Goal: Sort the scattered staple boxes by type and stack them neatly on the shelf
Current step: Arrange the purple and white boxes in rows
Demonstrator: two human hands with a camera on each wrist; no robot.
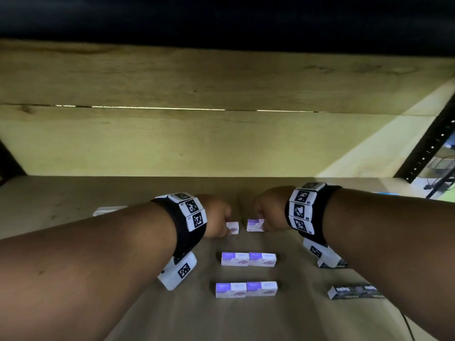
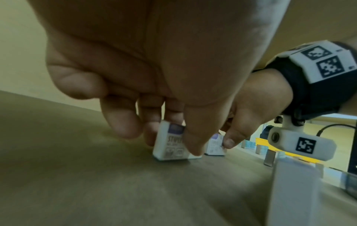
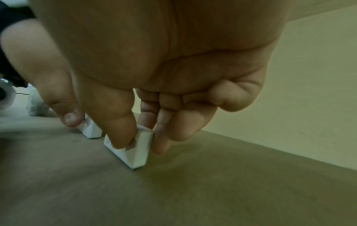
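Observation:
On the wooden shelf board [image 1: 73, 200] my left hand [image 1: 216, 217] pinches a small white and purple staple box [image 1: 233, 227] [image 2: 170, 145], thumb in front and fingers behind, with the box resting on the board. A short gap to its right, my right hand [image 1: 268, 212] pinches a second white and purple box [image 1: 254, 225] [image 3: 133, 151] the same way. Nearer me lie two rows of the same boxes, a pair [image 1: 248, 259] and another pair [image 1: 246, 289]. Black staple boxes [image 1: 354, 291] lie at the front right.
A white box [image 1: 108, 210] lies at the far left of the shelf board, partly behind my left arm. The shelf's back wall [image 1: 221, 143] stands just beyond my hands. A black perforated upright [image 1: 428, 148] frames the right side.

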